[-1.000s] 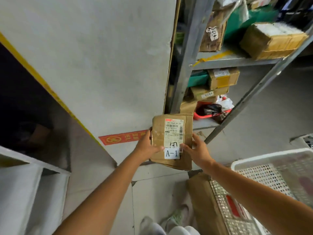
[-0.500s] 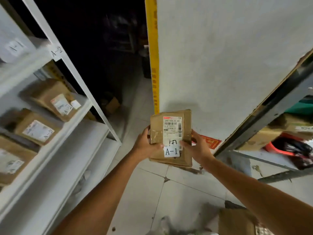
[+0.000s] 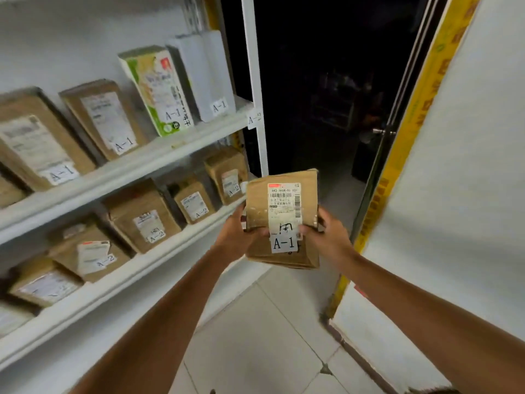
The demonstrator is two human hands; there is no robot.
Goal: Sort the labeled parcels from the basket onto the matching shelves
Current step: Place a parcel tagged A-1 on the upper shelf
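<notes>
Cardboard parcel [image 3: 281, 220] labelled A-1 — gripped by left hand [image 3: 237, 236] and right hand [image 3: 326, 236], arms outstretched.

Shelving unit [image 3: 257, 81] left; A-1 parcels [image 3: 110, 120] on upper shelf, A-2 parcels [image 3: 145, 220] below; doorway [image 3: 326, 95] right of it.

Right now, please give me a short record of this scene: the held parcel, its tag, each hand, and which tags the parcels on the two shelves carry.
held parcel: brown cardboard parcel, upright, in both hands, not yet on a shelf
tag: white A-1 sticker on its lower front
left hand: grips the parcel's left edge
right hand: grips the parcel's right edge
upper shelf: parcels tagged A-1
lower shelf: parcels tagged A-2
matching shelf: probably the upper one, judging by the tags
</notes>
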